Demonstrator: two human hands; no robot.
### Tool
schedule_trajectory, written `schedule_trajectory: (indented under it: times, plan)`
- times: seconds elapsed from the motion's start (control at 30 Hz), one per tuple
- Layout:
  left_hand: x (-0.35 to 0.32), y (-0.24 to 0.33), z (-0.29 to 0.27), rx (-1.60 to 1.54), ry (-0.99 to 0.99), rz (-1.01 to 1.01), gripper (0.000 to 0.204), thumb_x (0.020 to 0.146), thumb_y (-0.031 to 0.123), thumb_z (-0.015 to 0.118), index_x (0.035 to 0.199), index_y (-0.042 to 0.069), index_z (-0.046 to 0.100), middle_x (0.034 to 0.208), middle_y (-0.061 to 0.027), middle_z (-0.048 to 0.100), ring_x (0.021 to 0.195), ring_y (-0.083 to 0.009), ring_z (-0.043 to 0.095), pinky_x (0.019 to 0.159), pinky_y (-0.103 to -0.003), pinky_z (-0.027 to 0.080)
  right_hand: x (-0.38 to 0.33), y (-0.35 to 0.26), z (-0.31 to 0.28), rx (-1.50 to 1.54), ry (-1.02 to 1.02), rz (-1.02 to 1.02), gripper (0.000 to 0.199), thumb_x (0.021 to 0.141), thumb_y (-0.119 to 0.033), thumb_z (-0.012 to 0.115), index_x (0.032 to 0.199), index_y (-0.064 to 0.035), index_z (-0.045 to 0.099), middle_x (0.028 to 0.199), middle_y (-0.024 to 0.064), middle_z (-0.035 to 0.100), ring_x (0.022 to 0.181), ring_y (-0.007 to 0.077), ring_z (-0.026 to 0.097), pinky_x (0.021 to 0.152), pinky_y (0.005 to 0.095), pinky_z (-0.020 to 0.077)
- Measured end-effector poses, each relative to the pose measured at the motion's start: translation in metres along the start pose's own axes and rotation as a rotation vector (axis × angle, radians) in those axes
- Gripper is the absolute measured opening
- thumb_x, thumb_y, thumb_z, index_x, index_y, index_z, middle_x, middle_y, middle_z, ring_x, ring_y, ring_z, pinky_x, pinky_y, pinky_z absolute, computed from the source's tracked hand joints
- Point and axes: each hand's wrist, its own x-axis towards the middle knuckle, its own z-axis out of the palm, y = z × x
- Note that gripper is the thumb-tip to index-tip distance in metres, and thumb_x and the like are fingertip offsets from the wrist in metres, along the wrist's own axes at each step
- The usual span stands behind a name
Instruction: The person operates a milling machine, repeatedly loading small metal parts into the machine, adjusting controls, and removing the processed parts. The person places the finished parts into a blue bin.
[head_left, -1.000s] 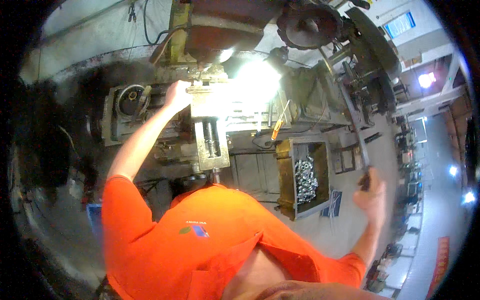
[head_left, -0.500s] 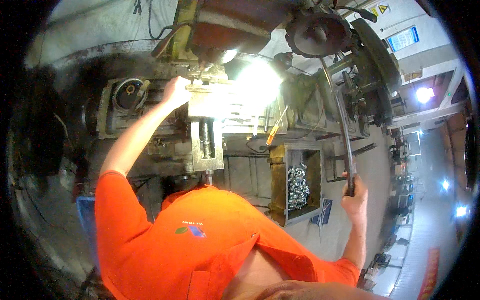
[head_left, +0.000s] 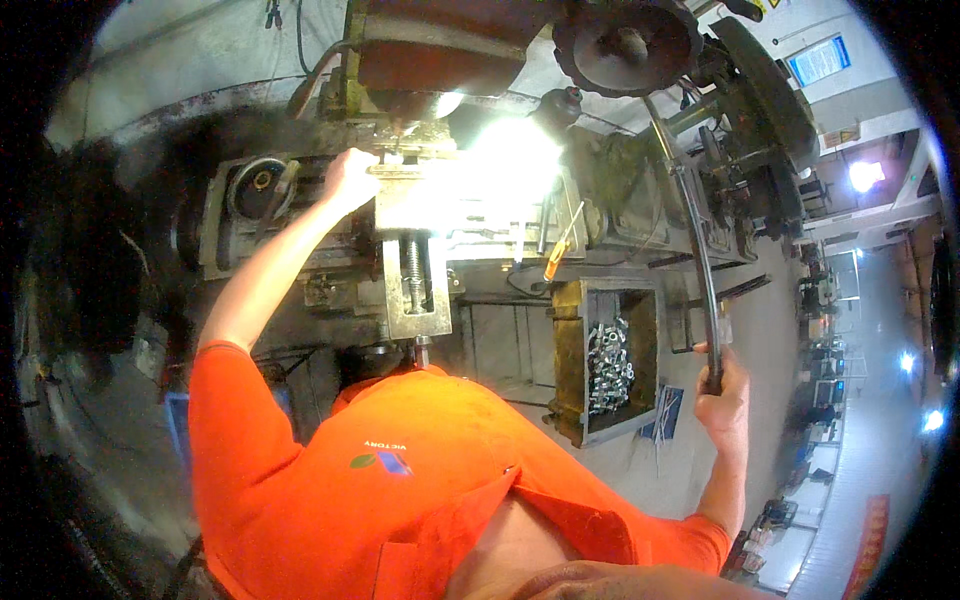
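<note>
My left hand is closed at the left end of the jaws of a metal machine vise. Its fingertips meet the jaw area below the machine head, and glare and the hand itself hide what they hold. Out to the right, my right hand wraps around the dark lower end of a long metal lever. The lever runs up toward a dark round handwheel on the machine. The vise's threaded screw points toward my body.
A metal box holding several shiny metal fittings stands right of the vise. An orange-handled screwdriver lies at the machine table's front edge. A bright lamp glares over the vise. Another handwheel sits at left.
The view has shifted a little, so the box and lever appear slightly farther right. Both hands keep their grips, the left at the vise jaws and the right on the lever.
</note>
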Motion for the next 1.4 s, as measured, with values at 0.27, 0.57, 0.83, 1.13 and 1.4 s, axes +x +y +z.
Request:
schedule_trajectory:
  times: [0.27,0.57,0.83,1.13,1.4]
  plan:
    - [-0.006,0.012,-0.001,-0.013,0.074,0.024,0.031,0.061,0.010,0.063,0.090,0.001,0.065,0.093,-0.0173,0.062,0.093,-0.0303,0.058,0.081,-0.036,0.045,0.010,0.038,0.050,0.114,0.029,-0.001,0.035,0.064,0.012,0.045,0.091,-0.0082,0.054,0.058,-0.0050,0.040,0.051,0.0025,0.035,0.046,0.0188,0.0265]
    - [-0.003,0.006,0.001,-0.036,0.045,0.016,0.030,0.061,0.010,0.062,0.089,0.002,0.065,0.091,-0.0186,0.062,0.089,-0.0319,0.058,0.079,-0.037,0.046,0.013,0.038,0.065,0.331,-0.022,0.032,0.039,0.061,0.013,0.038,0.090,-0.0080,0.053,0.059,-0.0067,0.037,0.051,0.0015,0.032,0.044,0.0177,0.0221]
    - [0.001,-0.018,0.002,-0.027,0.056,0.100,0.032,0.063,0.004,0.055,0.094,0.001,0.064,0.088,-0.0192,0.063,0.082,-0.0269,0.062,0.075,-0.033,0.047,0.019,0.045,0.075,0.323,-0.030,0.005,0.037,0.062,0.009,0.045,0.093,-0.0074,0.053,0.058,-0.0057,0.038,0.052,0.0037,0.035,0.046,0.0198,0.0265]
    - [-0.095,-0.030,-0.060,-0.465,0.037,-0.084,0.020,0.077,-0.004,0.052,0.096,-0.005,0.060,0.081,-0.0069,0.063,0.076,-0.0137,0.060,0.073,-0.027,0.048,0.019,0.058,0.086,0.434,-0.036,-0.047,0.035,0.063,0.009,0.042,0.093,-0.0051,0.054,0.061,-0.0056,0.036,0.054,0.0028,0.034,0.048,0.0181,0.0262]
    - [-0.289,-0.083,-0.001,0.107,-0.625,-0.245,0.022,0.066,0.009,0.056,0.084,0.002,0.066,0.076,-0.0166,0.064,0.067,-0.0253,0.063,0.063,-0.036,0.050,0.022,0.064,0.094,0.382,0.025,-0.112,0.040,0.060,0.005,0.045,0.097,-0.0050,0.055,0.062,-0.0034,0.040,0.056,0.0048,0.037,0.049,0.0191,0.0287]
